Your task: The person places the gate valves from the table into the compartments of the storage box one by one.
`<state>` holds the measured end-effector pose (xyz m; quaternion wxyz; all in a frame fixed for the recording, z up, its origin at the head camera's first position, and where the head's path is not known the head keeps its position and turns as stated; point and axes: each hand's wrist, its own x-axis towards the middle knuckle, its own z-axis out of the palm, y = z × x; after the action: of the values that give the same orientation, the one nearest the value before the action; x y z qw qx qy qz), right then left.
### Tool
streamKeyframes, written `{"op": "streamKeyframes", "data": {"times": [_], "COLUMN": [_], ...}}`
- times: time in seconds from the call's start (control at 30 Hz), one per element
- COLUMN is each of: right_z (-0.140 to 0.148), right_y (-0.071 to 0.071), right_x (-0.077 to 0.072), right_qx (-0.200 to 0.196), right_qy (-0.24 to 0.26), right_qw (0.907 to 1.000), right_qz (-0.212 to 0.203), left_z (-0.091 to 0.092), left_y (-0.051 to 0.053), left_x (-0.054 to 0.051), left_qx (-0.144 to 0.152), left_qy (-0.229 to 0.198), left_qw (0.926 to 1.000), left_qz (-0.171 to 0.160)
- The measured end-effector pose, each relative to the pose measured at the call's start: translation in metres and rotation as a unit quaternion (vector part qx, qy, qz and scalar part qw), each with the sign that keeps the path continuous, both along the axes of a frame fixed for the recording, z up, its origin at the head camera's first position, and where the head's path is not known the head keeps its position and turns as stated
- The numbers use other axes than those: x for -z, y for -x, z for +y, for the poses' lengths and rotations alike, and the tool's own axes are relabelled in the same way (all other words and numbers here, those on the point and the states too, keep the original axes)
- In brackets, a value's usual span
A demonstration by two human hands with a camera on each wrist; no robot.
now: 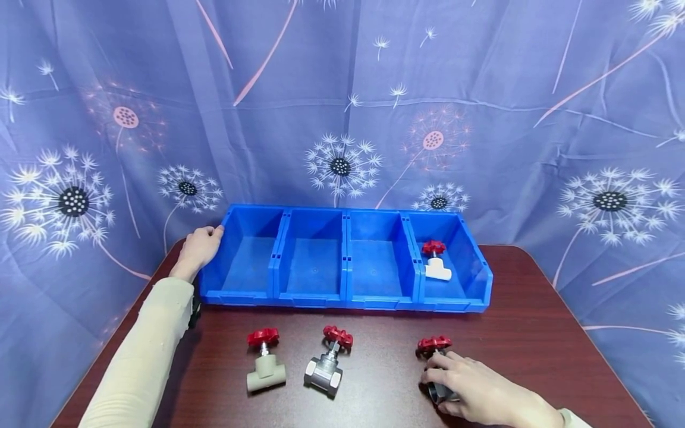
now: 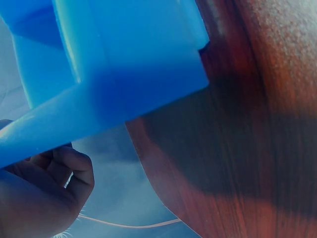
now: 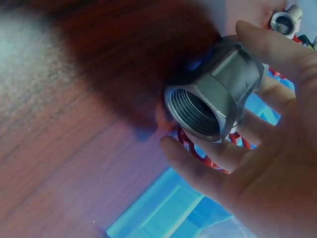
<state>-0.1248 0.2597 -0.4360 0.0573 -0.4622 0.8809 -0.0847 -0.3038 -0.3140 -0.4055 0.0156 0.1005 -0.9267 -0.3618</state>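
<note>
On the right, my right hand (image 1: pixel 471 386) has its thumb and fingers around a dark metal gate valve (image 1: pixel 440 392) with a red handwheel. Its threaded end (image 3: pixel 198 114) faces the camera in the right wrist view, and the fingers partly cover the body. My left hand (image 1: pixel 200 249) holds the left side wall of the blue storage bin (image 1: pixel 235 295), fingertips at its upper rim; in the left wrist view its fingers (image 2: pixel 74 166) are curled beside the blue wall. A beige valve (image 1: pixel 266 373) and a shiny metal valve (image 1: pixel 323 373), both with red handwheels, lie in front of the bin.
The bin has several compartments side by side; a white valve (image 1: pixel 437 270) with a red handwheel sits in the rightmost one. Everything stands on a dark wooden table (image 1: pixel 540 333). A blue dandelion-print curtain (image 1: pixel 278 148) hangs behind it.
</note>
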Motion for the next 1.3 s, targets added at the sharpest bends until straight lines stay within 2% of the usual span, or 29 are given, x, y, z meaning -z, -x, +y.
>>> {"op": "streamKeyframes", "data": {"times": [0.17, 0.5, 0.57, 0.7, 0.8, 0.93, 1.13, 1.3], "right_z": [0.001, -0.001, -0.001, -0.002, -0.003, -0.003, -0.004, -0.005], "right_y": [0.003, 0.004, 0.004, 0.004, 0.004, 0.004, 0.005, 0.007], "right_x": [0.001, -0.001, -0.002, -0.005, -0.007, -0.007, -0.008, -0.017], "right_qx": [-0.021, -0.031, -0.028, -0.002, 0.006, -0.013, -0.042, -0.036], "right_qy": [0.008, 0.003, -0.001, -0.017, -0.020, -0.009, 0.008, 0.006], "right_qw": [0.9997, 0.9995, 0.9995, 0.9975, 0.9965, 0.9985, 0.9990, 0.9988], "right_qz": [-0.007, -0.003, -0.016, -0.068, -0.081, -0.053, 0.010, 0.031], "left_z": [0.000, -0.001, -0.001, 0.000, 0.000, -0.001, 0.001, 0.000], "left_y": [0.001, 0.000, 0.000, 0.000, 0.000, 0.000, 0.000, 0.000], "left_x": [0.001, 0.003, 0.003, 0.003, 0.003, 0.002, 0.002, 0.002], "left_qx": [-0.001, -0.002, -0.003, -0.002, -0.001, -0.001, -0.002, -0.003], "left_qy": [0.001, 0.010, 0.013, 0.018, 0.020, 0.020, 0.023, 0.017], "left_qw": [1.0000, 0.9999, 0.9999, 0.9998, 0.9998, 0.9997, 0.9997, 0.9998], "left_qz": [0.000, 0.004, 0.004, 0.007, 0.009, 0.009, 0.010, 0.009]}}
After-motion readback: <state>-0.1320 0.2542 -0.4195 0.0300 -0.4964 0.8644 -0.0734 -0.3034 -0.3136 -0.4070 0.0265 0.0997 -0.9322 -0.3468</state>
